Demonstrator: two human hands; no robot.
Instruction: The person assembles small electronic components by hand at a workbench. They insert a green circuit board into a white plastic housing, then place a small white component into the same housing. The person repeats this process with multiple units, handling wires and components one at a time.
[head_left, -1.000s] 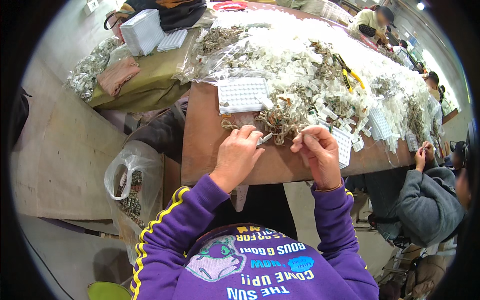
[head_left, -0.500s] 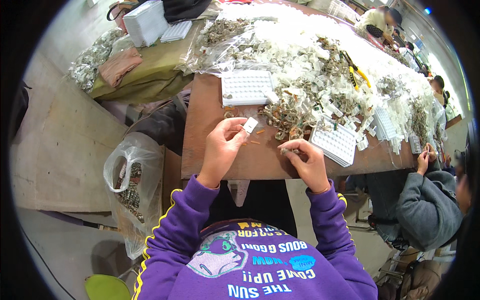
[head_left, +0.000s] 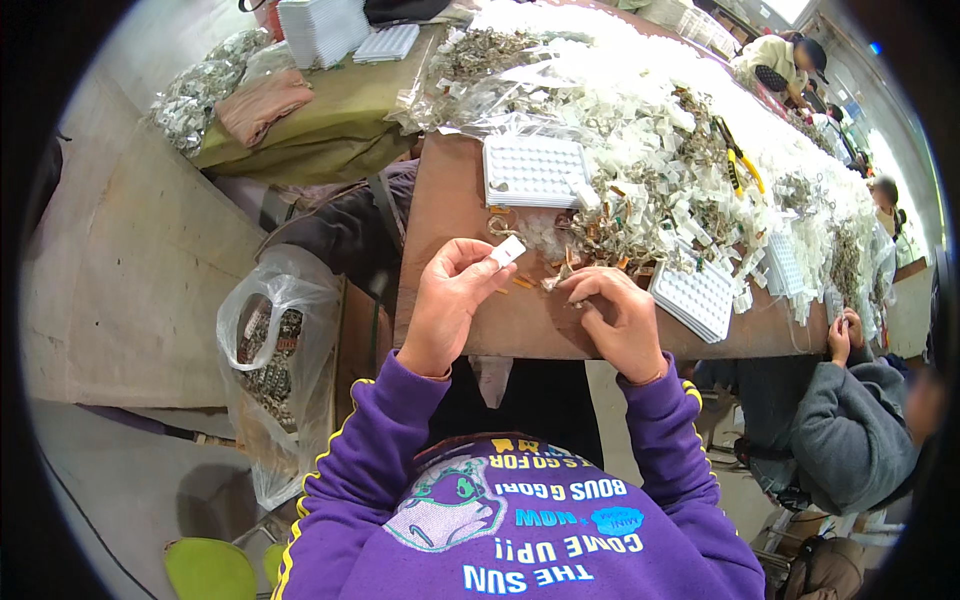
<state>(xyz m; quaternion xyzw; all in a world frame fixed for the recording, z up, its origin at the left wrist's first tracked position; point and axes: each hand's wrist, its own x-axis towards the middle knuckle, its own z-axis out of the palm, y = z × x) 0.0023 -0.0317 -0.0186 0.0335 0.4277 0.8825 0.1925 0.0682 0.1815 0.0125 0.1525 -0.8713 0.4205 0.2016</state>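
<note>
My left hand [head_left: 456, 300] pinches a small white rectangular plastic piece [head_left: 508, 251] between thumb and fingers, over the near part of the brown table [head_left: 510, 325]. A short way to its right, my right hand [head_left: 617, 312] has its fingers curled around a small metallic-looking piece; its exact kind is too small to tell. Beyond both hands spreads a large heap of white plastic bits and metal pieces [head_left: 650, 185]. A few short orange strips [head_left: 523, 282] lie on the table between the hands.
A stack of white dimpled trays [head_left: 537, 170] stands beyond my left hand, another stack [head_left: 692, 300] to the right. Yellow-and-black pliers [head_left: 738, 160] lie on the heap. A clear bag of metal strips [head_left: 275, 370] hangs at the left. A person in grey [head_left: 850, 425] sits at the right.
The whole view has shifted, so the table and trays sit farther right. My right hand has come closer to my left hand. The white piece stays in my left fingers.
</note>
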